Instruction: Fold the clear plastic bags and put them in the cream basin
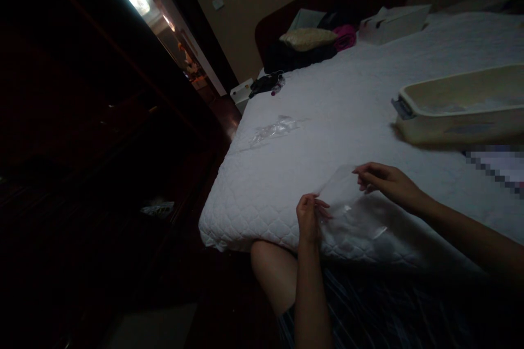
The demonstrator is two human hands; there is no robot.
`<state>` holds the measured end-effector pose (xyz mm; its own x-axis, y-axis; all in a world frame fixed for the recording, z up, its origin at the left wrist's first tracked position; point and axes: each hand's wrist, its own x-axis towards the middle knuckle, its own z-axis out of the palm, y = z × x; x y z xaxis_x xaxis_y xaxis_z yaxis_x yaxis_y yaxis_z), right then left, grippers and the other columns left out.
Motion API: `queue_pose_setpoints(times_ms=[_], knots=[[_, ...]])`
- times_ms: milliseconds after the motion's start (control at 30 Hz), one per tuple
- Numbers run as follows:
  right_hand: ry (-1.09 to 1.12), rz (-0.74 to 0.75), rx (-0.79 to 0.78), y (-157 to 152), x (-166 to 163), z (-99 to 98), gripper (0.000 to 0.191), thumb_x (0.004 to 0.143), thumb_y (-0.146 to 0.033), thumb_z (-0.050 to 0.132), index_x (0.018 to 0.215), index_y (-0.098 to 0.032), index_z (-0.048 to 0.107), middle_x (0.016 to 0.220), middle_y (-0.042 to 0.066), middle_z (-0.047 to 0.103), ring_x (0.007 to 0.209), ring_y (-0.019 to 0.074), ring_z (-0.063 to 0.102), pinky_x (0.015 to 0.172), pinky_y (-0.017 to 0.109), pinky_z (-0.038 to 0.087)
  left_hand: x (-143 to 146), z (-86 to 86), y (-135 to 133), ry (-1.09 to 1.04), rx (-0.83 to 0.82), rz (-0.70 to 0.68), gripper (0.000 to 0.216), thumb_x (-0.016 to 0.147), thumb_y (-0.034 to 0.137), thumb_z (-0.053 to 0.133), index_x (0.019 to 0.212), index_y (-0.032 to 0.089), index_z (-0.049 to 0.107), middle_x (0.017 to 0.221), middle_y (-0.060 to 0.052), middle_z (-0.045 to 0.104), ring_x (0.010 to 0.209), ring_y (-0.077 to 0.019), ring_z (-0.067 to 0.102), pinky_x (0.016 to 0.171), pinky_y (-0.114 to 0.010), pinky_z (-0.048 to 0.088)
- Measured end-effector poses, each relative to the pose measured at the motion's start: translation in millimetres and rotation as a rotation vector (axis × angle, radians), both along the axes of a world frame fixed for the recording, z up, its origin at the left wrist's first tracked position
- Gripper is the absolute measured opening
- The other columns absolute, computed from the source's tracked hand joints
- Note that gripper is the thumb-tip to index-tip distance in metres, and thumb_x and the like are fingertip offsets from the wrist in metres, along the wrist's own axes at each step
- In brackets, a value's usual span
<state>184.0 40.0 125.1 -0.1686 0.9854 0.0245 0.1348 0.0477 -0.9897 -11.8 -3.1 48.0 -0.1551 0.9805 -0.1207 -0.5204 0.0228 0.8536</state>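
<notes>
Between my two hands a clear plastic bag (347,210) is stretched just above the near edge of the bed. My left hand (310,215) pinches its left upper corner, thumb and forefinger together and the other fingers loosely spread. At the far right corner my right hand (374,177) grips the bag's edge between thumb and fingertips. The bag hangs down toward my lap and looks see-through, with a few bright glints. Another crumpled clear plastic bag (276,128) lies on the white quilted mattress cover (327,109), ahead and to the left.
To the right stands a cream plastic bin (458,128) with a grey latch. A white box (393,24), a beige pillow (309,38) and a pink rolled cloth (344,37) lie near the headboard (295,2). Dark cabinets fill the left side; a white nightstand (242,90) stands beyond the bed.
</notes>
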Motion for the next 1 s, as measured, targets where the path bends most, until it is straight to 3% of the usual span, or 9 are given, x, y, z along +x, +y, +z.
queue_pose_setpoints(times_ms=[200,333,500,567,667,800,1000], knots=[[-0.08,-0.091,0.099,1.9,13.5,24.6,0.048,0.071,-0.063,0.064,0.088,-0.017,0.063,0.066,0.002,0.059,0.052,0.0116,0.053,0.046,0.027,0.044,-1.0,-3.6,-0.3,0.069,-0.006,-0.081,0.055,0.065,0.064,0.071,0.083,0.013,0.062,0.052,-0.001,0.063,0.033,-0.0099,0.052,0.036,-0.019,0.039],[-0.124,-0.108,0.125,2.9,21.4,39.0,0.05,0.07,-0.063,0.063,0.089,-0.017,0.063,0.062,0.0,0.056,0.049,0.0108,0.048,0.042,0.025,0.039,-1.5,-5.4,0.7,0.056,0.004,-0.077,0.051,0.064,0.06,0.075,0.083,0.014,0.062,0.065,-0.005,0.069,0.048,-0.0139,0.063,0.049,-0.023,0.048],[-0.136,-0.08,0.159,-1.0,26.2,54.1,0.048,0.073,-0.063,0.061,0.093,-0.018,0.064,0.066,0.0,0.055,0.05,0.0093,0.046,0.041,0.023,0.033,2.0,-4.1,-0.6,0.048,0.069,-0.073,0.047,0.064,0.05,0.08,0.094,0.016,0.065,0.095,-0.01,0.072,0.091,-0.0209,0.069,0.082,-0.032,0.053],[-0.14,-0.056,0.145,-4.8,25.8,60.8,0.048,0.074,-0.062,0.061,0.095,-0.019,0.064,0.066,0.0,0.055,0.05,0.0088,0.045,0.041,0.022,0.031,4.2,-1.1,-2.3,0.032,0.151,-0.059,0.054,0.061,0.045,0.084,0.104,0.02,0.064,0.116,-0.011,0.066,0.113,-0.022,0.061,0.097,-0.034,0.047],[-0.164,-0.016,0.106,-11.2,21.7,70.3,0.05,0.072,-0.064,0.062,0.095,-0.02,0.065,0.063,0.0,0.055,0.049,0.0088,0.043,0.041,0.023,0.03,8.9,6.5,-5.6,0.002,0.219,-0.089,0.074,0.052,0.045,0.089,0.117,0.025,0.059,0.134,-0.012,0.056,0.13,-0.0244,0.047,0.105,-0.036,0.04],[-0.177,0.028,0.087,-15.1,15.0,75.4,0.053,0.07,-0.066,0.061,0.096,-0.019,0.065,0.061,0.0,0.054,0.048,0.0094,0.043,0.041,0.024,0.03,17.8,17.7,-8.5,-0.001,0.231,-0.166,0.075,0.049,0.047,0.09,0.114,0.023,0.062,0.126,-0.012,0.061,0.123,-0.0256,0.054,0.104,-0.037,0.041],[-0.195,0.046,0.067,-8.8,20.9,67.6,0.053,0.071,-0.065,0.061,0.098,-0.019,0.064,0.065,0.001,0.058,0.048,0.0096,0.046,0.041,0.024,0.032,23.2,36.9,-7.1,0.122,0.146,-0.135,0.04,0.069,0.052,0.077,0.085,0.016,0.068,0.087,-0.008,0.073,0.085,-0.0205,0.07,0.087,-0.036,0.052]])
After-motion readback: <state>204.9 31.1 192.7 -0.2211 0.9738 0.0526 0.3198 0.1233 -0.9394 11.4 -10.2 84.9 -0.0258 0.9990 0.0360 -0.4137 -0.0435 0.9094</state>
